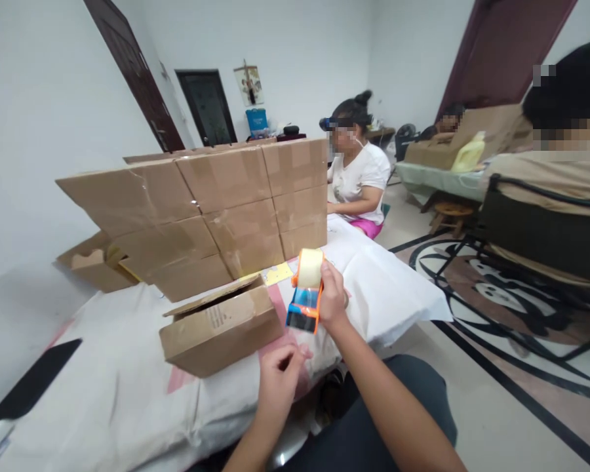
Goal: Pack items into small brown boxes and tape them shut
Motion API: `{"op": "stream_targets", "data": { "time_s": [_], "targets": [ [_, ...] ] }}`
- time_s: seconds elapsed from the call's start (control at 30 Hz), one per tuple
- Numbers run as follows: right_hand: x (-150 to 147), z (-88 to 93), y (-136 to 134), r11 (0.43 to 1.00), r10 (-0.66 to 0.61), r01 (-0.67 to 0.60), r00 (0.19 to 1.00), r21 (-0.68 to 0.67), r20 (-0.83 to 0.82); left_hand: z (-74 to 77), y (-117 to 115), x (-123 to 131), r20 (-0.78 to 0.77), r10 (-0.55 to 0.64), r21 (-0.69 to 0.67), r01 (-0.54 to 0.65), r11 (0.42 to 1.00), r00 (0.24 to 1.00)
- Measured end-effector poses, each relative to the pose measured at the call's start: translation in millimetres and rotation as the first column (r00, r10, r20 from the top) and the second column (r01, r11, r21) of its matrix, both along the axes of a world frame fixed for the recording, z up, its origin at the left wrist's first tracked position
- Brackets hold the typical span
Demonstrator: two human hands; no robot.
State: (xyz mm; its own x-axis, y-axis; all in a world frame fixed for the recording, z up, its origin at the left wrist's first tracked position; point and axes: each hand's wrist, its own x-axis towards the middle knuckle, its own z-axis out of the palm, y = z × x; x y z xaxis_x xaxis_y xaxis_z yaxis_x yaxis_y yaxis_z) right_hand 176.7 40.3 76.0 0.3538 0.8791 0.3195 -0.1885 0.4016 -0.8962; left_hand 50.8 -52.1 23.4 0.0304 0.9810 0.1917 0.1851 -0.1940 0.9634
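Note:
My right hand [332, 295] grips an orange and blue tape dispenser [305, 298] with a roll of clear tape on top. It is held up above the table's near edge, right of a small cardboard box [221, 331]. That box lies on the cloth-covered table [128, 387], with its upper flap slightly raised and a dark gap under it. Below the dispenser, by the box's right end, my left hand [281, 373] is closed with thumb and fingertips together. Whatever may be in its fingers is hidden.
A wall of stacked cardboard boxes [236, 210] stands behind the small box. An open carton [96, 265] is at the left, and a black flat object [34, 380] lies near the table's left edge. Co-workers sit beyond the stack [364, 170] and on the right [560, 170].

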Motion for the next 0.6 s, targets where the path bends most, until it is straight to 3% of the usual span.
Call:
{"op": "stream_targets", "data": {
  "time_s": [0.07,0.17,0.3,0.43,0.53,0.6],
  "targets": [
    [-2.0,-2.4,-0.9,0.998,-0.021,0.023,0.999,0.054,-0.040,-5.1,-0.6,0.0,0.010,0.018,0.022,-0.019,1.000,1.000],
    [-4.3,-4.0,-4.3,0.990,0.054,-0.047,0.997,0.132,-0.050,-10.3,-0.5,-2.8,-0.011,0.030,0.054,-0.030,0.998,0.999],
    [-7.0,-5.3,-10.0,0.986,0.058,-0.056,0.998,0.155,-0.010,-8.6,1.4,-12.6,-0.063,0.034,0.075,-0.030,0.997,0.997],
    [-13.9,-7.1,-14.1,0.995,0.023,-0.024,1.000,0.101,0.004,-6.6,2.8,-20.2,-0.066,0.049,0.089,-0.043,0.995,0.997],
    [-21.2,-9.0,-16.0,0.999,0.034,-0.031,0.996,0.030,-0.087,-10.4,3.8,-20.9,-0.052,0.054,0.101,-0.048,0.994,0.997],
    [-25.1,-11.2,-16.1,0.999,-0.026,0.023,0.989,-0.023,-0.147,-14.0,5.0,-20.1,-0.041,0.062,0.112,-0.057,0.992,0.997]
  ]
}}
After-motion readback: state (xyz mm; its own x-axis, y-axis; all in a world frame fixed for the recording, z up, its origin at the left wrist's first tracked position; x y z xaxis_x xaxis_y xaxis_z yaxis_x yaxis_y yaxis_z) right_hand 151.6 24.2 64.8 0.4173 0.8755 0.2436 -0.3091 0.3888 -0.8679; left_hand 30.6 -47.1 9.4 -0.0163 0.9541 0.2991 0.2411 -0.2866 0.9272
